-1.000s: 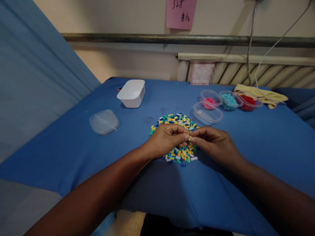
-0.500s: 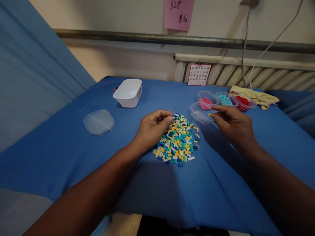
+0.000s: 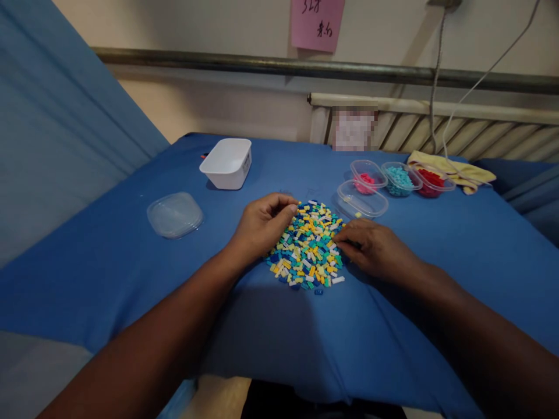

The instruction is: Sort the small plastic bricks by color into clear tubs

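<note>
A pile of small bricks (image 3: pixel 308 244) in yellow, blue, green and white lies on the blue cloth in the middle. My left hand (image 3: pixel 262 224) rests at the pile's left edge, fingers curled, thumb and forefinger pinched at the top left of the pile. My right hand (image 3: pixel 371 247) lies at the pile's right edge, fingertips curled onto the bricks. What either pinch holds is too small to tell. A clear tub (image 3: pixel 363 201) stands just behind the right hand with one small yellow piece in it.
Behind that tub stand clear tubs with pink (image 3: pixel 367 174), light blue (image 3: pixel 399 177) and red (image 3: pixel 430 181) bricks. A white bin (image 3: pixel 227 164) stands at the back left, a clear lid (image 3: pixel 174 214) at the left, a yellow cloth (image 3: pixel 449 169) at the back right.
My right hand carried a small yellow piece from the pile to the near clear tub, then came back to the pile's right edge. My left hand shifted to the pile's upper left.
</note>
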`<state>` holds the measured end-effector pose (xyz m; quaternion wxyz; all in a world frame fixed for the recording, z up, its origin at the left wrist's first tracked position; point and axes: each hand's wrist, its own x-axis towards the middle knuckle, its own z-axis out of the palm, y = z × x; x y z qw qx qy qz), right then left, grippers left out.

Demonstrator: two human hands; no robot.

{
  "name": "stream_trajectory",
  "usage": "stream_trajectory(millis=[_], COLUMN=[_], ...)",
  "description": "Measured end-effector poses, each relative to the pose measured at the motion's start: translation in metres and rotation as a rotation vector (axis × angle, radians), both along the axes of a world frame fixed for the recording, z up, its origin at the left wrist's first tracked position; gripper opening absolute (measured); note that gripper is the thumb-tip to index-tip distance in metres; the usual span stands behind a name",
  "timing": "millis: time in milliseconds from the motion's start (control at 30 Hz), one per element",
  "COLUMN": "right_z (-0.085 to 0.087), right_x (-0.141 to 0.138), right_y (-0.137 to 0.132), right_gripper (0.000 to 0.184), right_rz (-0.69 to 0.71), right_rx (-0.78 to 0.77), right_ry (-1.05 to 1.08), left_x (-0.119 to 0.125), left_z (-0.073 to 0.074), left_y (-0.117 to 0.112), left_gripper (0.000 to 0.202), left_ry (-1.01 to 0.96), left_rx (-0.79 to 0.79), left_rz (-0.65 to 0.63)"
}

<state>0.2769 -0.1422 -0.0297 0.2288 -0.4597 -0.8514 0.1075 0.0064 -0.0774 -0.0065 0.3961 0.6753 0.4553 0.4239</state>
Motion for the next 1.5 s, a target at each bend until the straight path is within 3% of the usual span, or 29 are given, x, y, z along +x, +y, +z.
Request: stream_trajectory(millis=[267, 433, 667, 933, 1200, 1333, 1500], right_z=[0.015, 0.014, 0.014, 0.02, 0.014, 0.01, 0.014], right_x=[0.019, 0.021, 0.013, -0.009, -0.026, -0.031, -0.033], right_y=[-0.007, -0.012, -0.013, -0.022, -0.03, -0.031, -0.028], right_gripper=[0.008, 0.014, 0.015, 0.002, 0.006, 0.005, 0.027], right_rz=[-0.143, 0.008, -0.051, -0.086, -0.114, -0.169, -0.256], right_rx=[-0.042, -0.049, -0.019, 0.068, -0.025, -0.176, -0.423], right_ry=[0.117, -0.133, -0.327, 0.253, 0.451, 0.648, 0.983], left_x=[-0.001, -0.001, 0.001, 0.025, 0.035, 0.036, 0.035], left_z=[0.001, -0.002, -0.001, 0.002, -0.005, -0.006, -0.002], left_y=[-0.003, -0.003, -0.008, -0.036, -0.042, -0.039, -0.036], left_gripper=[0.023, 0.021, 0.021, 0.019, 0.018, 0.022, 0.022], left_ry=[0.071, 0.118, 0.102, -0.139, -0.282, -0.333, -0.36], left_rx=[0.079, 0.108, 0.092, -0.129, -0.306, -0.398, -0.461], left_rz=[-0.045, -0.075, -0.127, -0.338, -0.392, -0.35, -0.338])
